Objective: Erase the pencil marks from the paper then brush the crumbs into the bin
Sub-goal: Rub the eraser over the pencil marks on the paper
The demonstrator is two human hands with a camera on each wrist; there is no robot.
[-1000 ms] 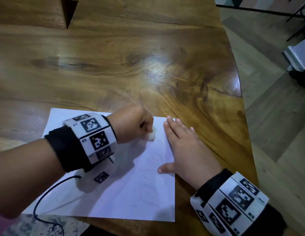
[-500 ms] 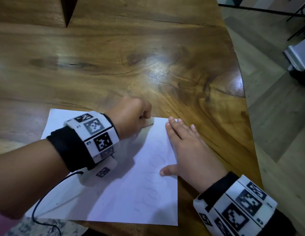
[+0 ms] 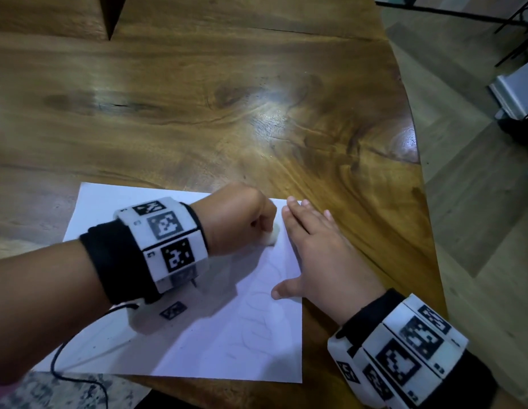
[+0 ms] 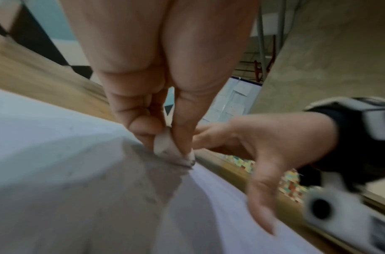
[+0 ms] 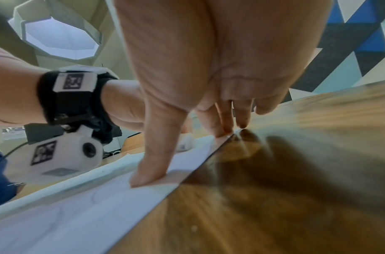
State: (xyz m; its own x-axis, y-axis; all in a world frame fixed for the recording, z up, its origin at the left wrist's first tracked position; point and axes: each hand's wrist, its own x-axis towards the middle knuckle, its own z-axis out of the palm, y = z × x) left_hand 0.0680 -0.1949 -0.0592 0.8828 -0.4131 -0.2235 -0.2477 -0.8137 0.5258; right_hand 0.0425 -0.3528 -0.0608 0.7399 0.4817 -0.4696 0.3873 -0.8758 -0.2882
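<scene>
A white sheet of paper (image 3: 215, 343) with faint pencil loops (image 3: 257, 329) lies on the wooden table (image 3: 227, 113). My left hand (image 3: 242, 219) pinches a small white eraser (image 3: 273, 236) and presses its tip on the paper near the far right corner; the left wrist view shows the eraser (image 4: 165, 147) between thumb and fingers, with dark crumbs at its tip. My right hand (image 3: 319, 255) lies flat with straight fingers along the paper's right edge, thumb (image 5: 152, 168) on the sheet (image 5: 78, 214). No bin is in view.
The table's curved right edge (image 3: 419, 202) drops to a wooden floor (image 3: 478, 231). A black cable (image 3: 79, 376) trails from my left wrist over the paper's near corner. A patterned cloth (image 3: 50, 394) lies at the near left.
The left hand with the eraser has rubbed back and forth: up to the paper's top edge half a second ago, now down again beside the right fingers. The right hand stays put.
</scene>
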